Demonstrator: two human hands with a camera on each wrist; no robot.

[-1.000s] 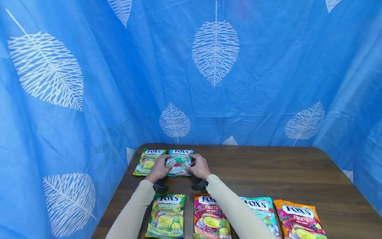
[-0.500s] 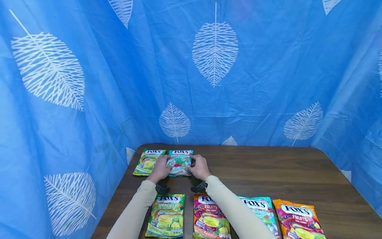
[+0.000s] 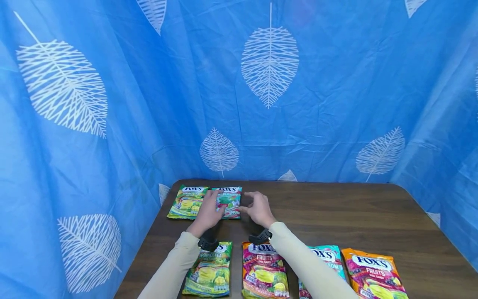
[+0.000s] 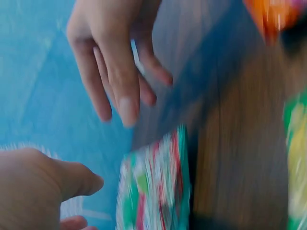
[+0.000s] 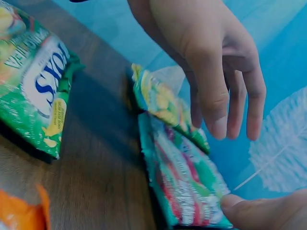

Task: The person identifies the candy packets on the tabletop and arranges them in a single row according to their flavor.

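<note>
A teal Fox's mint blossom candy bag lies in the back row. To its left is a green-yellow spring tea candy bag. My left hand hovers over the seam between these two bags and hides part of both. Just off the mint bag's right edge is my right hand, thumb and fingers spread. In the left wrist view, the right hand hangs with loose fingers apart from the blurred mint bag. In the right wrist view, a right-hand fingertip overlaps the mint bag's corner.
In front lie a spring tea bag, a fruits bag, a second mint blossom bag partly under the right sleeve, and another fruits bag. Blue leaf-print curtains surround the wooden table.
Both hands have let go of the back mint blossom bag and moved to the right. That bag stays beside the spring tea bag.
</note>
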